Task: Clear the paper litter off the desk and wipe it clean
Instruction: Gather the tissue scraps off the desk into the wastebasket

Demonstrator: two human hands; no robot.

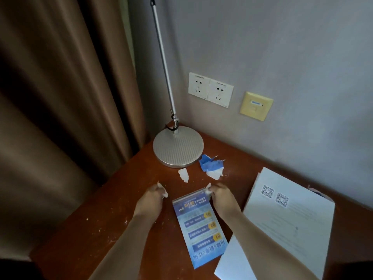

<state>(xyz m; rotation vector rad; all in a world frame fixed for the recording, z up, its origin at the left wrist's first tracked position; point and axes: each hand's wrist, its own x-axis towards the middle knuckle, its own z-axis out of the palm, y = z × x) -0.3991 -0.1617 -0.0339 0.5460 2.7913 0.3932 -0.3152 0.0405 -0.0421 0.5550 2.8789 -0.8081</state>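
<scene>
— What sort of place is shown?

— A hotel or dormitory room is suggested: a brown wooden desk (113,209) is set into a corner, heavy brown curtains (60,87) hung at nine o'clock.

— Anything else?

— Wall sockets (211,89) are mounted at twelve o'clock, and a desk lamp (177,146) is stood beneath them.

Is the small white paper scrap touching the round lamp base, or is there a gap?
Apart. In the head view, a strip of bare brown desk shows between the white paper scrap and the lamp base rim.
</scene>
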